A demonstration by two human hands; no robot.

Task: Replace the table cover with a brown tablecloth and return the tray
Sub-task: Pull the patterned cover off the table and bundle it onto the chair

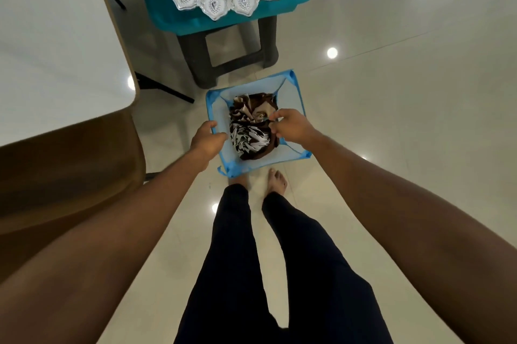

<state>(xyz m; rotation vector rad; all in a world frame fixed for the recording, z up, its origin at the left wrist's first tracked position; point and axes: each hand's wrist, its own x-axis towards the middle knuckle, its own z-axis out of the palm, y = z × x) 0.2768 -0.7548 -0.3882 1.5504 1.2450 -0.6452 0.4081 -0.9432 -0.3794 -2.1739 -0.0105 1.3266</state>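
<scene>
While the left hand (pixel 208 138) grips the left rim of a blue fabric basket (pixel 292 93) on the floor (pixel 391 91) at the middle of the frame, the right hand (pixel 291 126) pinches a fold of the brown and white patterned cloth (pixel 249 136) bunched inside it. Bare feet (pixel 277 182) stand just below the basket. At upper centre, the ornate silver tray (pixel 223 5), holding shell-shaped snacks, rests on a teal tub (pixel 173 16) set on a dark stool (pixel 195 63). A white surface (pixel 56 49) fills the upper left, with a brown chair (pixel 70 170) below it.
</scene>
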